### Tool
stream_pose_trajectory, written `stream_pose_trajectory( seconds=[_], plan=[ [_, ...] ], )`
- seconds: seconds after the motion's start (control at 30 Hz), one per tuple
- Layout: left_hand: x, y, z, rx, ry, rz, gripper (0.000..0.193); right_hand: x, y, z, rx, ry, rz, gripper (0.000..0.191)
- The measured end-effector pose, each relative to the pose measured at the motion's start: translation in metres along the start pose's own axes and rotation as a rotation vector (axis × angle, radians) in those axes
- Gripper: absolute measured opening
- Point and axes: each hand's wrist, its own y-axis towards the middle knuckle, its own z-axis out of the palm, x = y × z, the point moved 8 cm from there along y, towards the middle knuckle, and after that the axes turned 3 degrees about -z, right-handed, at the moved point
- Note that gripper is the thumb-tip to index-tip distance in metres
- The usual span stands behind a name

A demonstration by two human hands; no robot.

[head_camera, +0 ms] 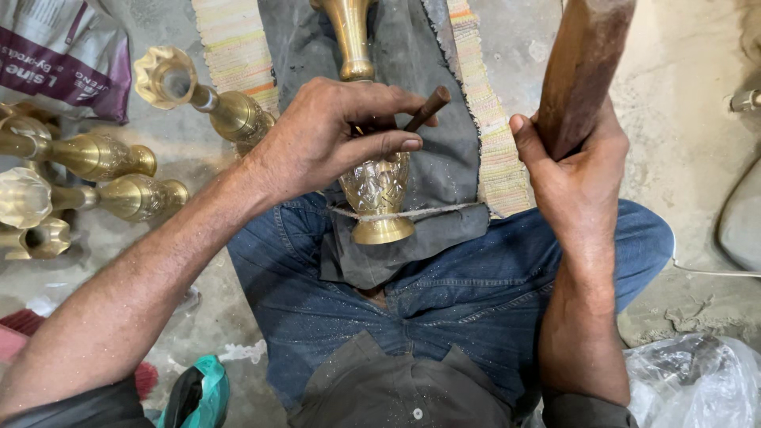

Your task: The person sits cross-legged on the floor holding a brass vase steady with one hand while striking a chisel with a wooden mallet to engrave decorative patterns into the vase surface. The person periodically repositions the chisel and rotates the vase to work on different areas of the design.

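Note:
A brass vase [379,190] with an embossed belly lies lengthwise on a dark grey cloth [444,143] over my lap, held by a thin cord [432,212] across its foot. My left hand [333,135] rests on the vase's belly and pinches a short brown metal punch [426,109] against it. My right hand [575,170] grips a thick brown wooden mallet [583,63], raised upright to the right of the vase.
Several more brass vases [119,158] lie on the concrete floor at the left. A purple and white sack [63,55] sits at the top left. A striped woven mat [238,43] lies under the cloth. A clear plastic bag [690,380] is at the bottom right.

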Motion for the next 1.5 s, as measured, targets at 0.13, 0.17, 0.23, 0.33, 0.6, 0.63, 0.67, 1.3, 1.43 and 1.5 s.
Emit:
stream_pose_trajectory(
  seconds=[0.13, 0.17, 0.23, 0.33, 0.6, 0.63, 0.67, 1.3, 1.43, 1.5],
  plan=[
    [0.004, 0.001, 0.0, 0.02, -0.039, -0.074, 0.034, 0.011, 0.0, 0.006, 0.126, -0.376, -0.117, 0.027],
    [0.004, 0.001, 0.0, 0.022, -0.043, -0.09, 0.035, 0.017, -0.001, 0.005, 0.114, -0.457, -0.183, 0.029],
    [0.007, 0.003, 0.0, 0.041, -0.05, -0.122, 0.035, 0.016, 0.001, 0.003, 0.099, -0.421, -0.134, 0.026],
    [0.007, 0.004, -0.001, 0.055, -0.064, -0.134, 0.034, 0.005, 0.004, 0.005, 0.132, -0.308, 0.025, 0.02],
    [0.004, 0.001, -0.003, 0.045, -0.116, -0.119, 0.033, 0.018, 0.004, 0.012, 0.241, -0.57, -0.139, 0.02],
    [0.006, 0.001, -0.003, 0.049, -0.131, -0.144, 0.033, 0.017, 0.006, 0.007, 0.182, -0.506, -0.112, 0.021],
    [0.009, 0.001, -0.003, 0.052, -0.144, -0.17, 0.033, 0.015, 0.007, 0.002, 0.123, -0.441, -0.085, 0.021],
    [0.007, 0.003, -0.005, 0.065, -0.114, -0.191, 0.033, -0.003, 0.01, 0.006, 0.223, -0.317, 0.122, 0.017],
    [0.005, 0.002, -0.005, 0.052, -0.158, -0.134, 0.034, 0.014, 0.011, 0.006, 0.189, -0.496, -0.089, 0.022],
    [0.009, 0.002, -0.003, 0.065, -0.161, -0.16, 0.031, 0.005, 0.012, -0.004, 0.06, -0.39, 0.056, 0.032]
  ],
)
